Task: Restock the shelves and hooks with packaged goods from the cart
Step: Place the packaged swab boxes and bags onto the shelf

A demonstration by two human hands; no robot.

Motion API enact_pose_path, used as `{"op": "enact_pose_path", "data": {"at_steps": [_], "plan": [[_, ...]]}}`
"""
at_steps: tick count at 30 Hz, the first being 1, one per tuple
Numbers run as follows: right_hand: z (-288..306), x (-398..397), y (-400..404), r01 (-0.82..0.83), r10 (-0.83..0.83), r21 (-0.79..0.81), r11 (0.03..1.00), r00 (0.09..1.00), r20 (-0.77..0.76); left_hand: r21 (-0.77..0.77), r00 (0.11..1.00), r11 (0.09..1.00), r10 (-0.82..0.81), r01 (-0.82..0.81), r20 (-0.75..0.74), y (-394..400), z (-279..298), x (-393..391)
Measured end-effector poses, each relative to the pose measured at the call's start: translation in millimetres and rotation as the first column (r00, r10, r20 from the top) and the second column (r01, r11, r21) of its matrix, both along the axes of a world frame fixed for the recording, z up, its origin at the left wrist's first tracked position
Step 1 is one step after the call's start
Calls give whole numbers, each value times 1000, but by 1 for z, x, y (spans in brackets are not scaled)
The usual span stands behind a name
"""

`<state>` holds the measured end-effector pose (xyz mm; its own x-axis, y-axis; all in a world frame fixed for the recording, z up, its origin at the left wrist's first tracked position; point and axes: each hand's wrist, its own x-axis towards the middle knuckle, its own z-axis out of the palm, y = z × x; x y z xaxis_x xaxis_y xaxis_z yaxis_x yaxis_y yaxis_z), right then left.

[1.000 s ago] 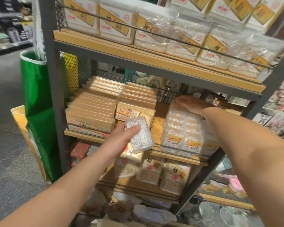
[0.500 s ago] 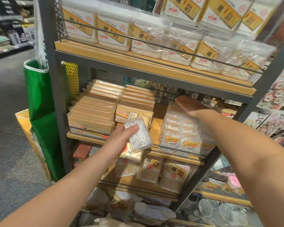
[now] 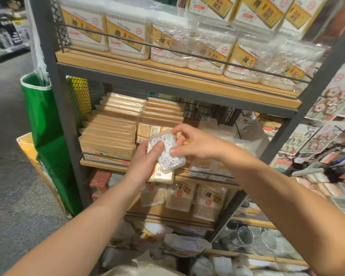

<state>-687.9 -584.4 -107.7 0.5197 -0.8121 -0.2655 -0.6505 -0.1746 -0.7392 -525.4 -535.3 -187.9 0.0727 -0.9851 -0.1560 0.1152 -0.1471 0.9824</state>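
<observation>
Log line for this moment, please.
both hands hold clear box | left hand | right hand | before middle shelf | not yet placed

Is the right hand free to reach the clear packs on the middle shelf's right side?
Probably not yet: the right hand pinches the clear box that the left hand also holds. The clear packs sit just behind it, with nothing between.

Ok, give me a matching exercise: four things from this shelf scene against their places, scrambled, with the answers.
Things:
1. clear flat box
2. green bag
3. cotton swab tubs
4. tan flat packs

Places:
A. top shelf, behind a wire rail
B. hanging left of the rack
C. held in both the left hand and right hand
D. stacked on the left of the middle shelf

Pairs: 1-C, 2-B, 3-A, 4-D
</observation>
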Motion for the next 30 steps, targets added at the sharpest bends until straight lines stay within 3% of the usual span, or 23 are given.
{"op": "enact_pose_path", "data": {"at_steps": [3, 9, 13, 16, 18, 22, 27, 30], "plan": [[-8, 2, 2, 71, -79, 130, 989, 995, 61, -10, 999, 1000, 30, -30, 12, 0, -2, -2], [-14, 4, 5, 208, -227, 144, 968, 965, 134, 21, 999, 999, 42, -43, 10, 7, -4, -3], [-10, 4, 9, 376, -335, -117, 919, 903, 269, 27, 995, 994, 102, -102, 16, 6, -6, 4], [-13, 10, 16, 372, -335, -368, 852, 928, 163, 47, 991, 990, 129, -131, 37, 5, -4, 6], [-17, 15, 23, 328, -298, -405, 853, 945, 137, 42, 989, 989, 141, -143, 37, 7, -2, 5], [-25, 22, 34, 275, -224, -302, 913, 955, 195, 17, 989, 989, 144, -144, 17, 14, -1, 3], [-36, 30, 51, 231, -183, -81, 969, 903, 390, -21, 988, 988, 153, -153, 27, 24, -1, 6], [-33, 29, 56, 176, -159, -10, 984, 913, 376, -21, 987, 987, 161, -161, -3, 32, -4, 6]]}}
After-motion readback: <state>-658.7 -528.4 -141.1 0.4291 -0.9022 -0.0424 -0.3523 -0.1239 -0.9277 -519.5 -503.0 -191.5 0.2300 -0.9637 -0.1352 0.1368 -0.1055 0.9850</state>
